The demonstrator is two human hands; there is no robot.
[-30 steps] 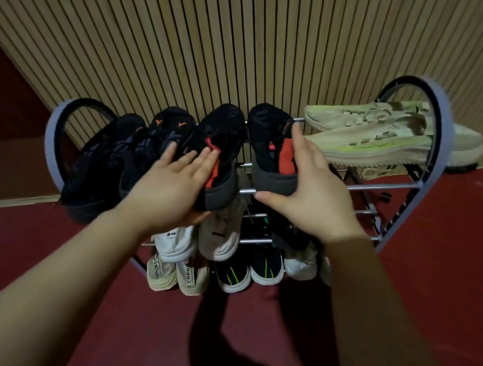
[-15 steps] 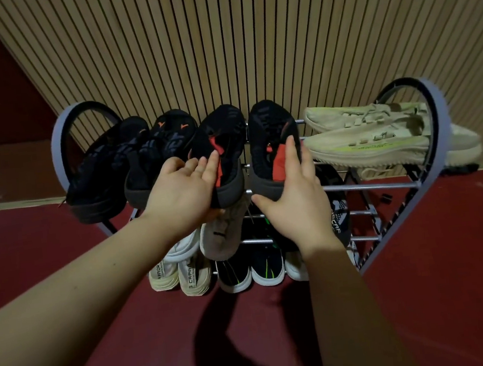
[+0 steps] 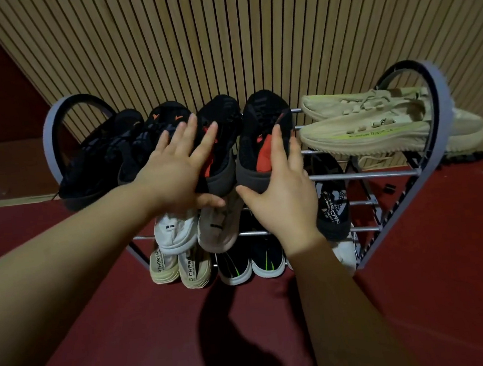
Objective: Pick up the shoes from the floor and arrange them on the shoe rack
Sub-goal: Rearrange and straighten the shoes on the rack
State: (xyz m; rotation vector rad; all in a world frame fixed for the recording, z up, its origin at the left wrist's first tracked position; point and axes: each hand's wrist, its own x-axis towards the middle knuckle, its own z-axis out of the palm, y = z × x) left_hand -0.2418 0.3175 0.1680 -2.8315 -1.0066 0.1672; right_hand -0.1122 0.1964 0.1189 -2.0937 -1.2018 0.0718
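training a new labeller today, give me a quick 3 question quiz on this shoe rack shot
1. True or false: the left hand and the right hand each touch one shoe of the black pair with red lining.
2. Which shelf of the shoe rack holds the pale green pair? A top, B middle, C bottom.
3. How many shoes are on the top shelf?
Key: 1 true; 2 A; 3 six.
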